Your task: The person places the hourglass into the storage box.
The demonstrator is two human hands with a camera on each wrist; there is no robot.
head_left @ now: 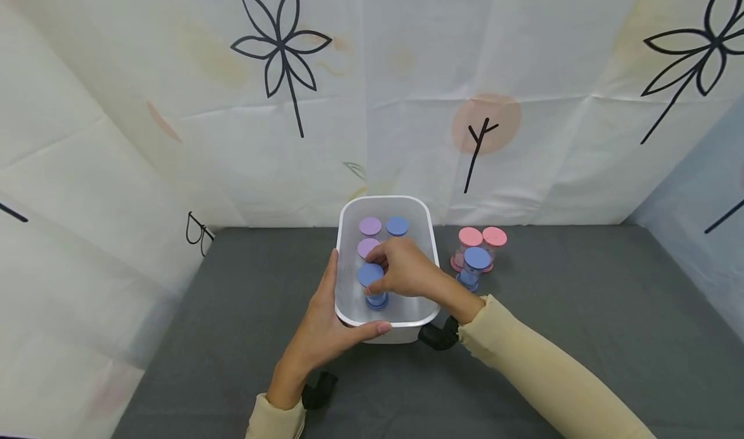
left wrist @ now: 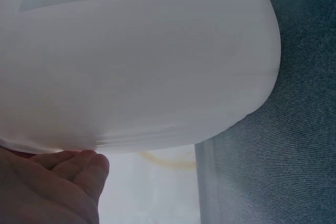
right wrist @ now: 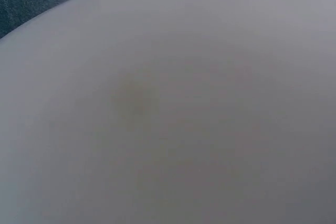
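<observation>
My right hand (head_left: 403, 268) reaches into a white plastic tub (head_left: 385, 198) and pinches a blue-capped hourglass (head_left: 370, 274) between thumb and fingers, near the tub's front left. Behind it in the tub stand two purple-capped hourglasses, the farther one (head_left: 369, 226) beside another blue-capped hourglass (head_left: 398, 225). My left hand (head_left: 322, 326) rests against the tub's front left corner, thumb along the front rim and fingers straight up the left side. In the left wrist view its fingertips (left wrist: 97, 169) touch the tub wall (left wrist: 157, 72). A blurred pale surface (right wrist: 173, 119) fills most of the right wrist view.
Right of the tub, two pink-capped hourglasses (head_left: 495, 236) and one blue-capped hourglass (head_left: 477, 258) stand close together on the dark grey table (head_left: 558, 310). A patterned white cloth (head_left: 401, 135) hangs behind the table and along its sides.
</observation>
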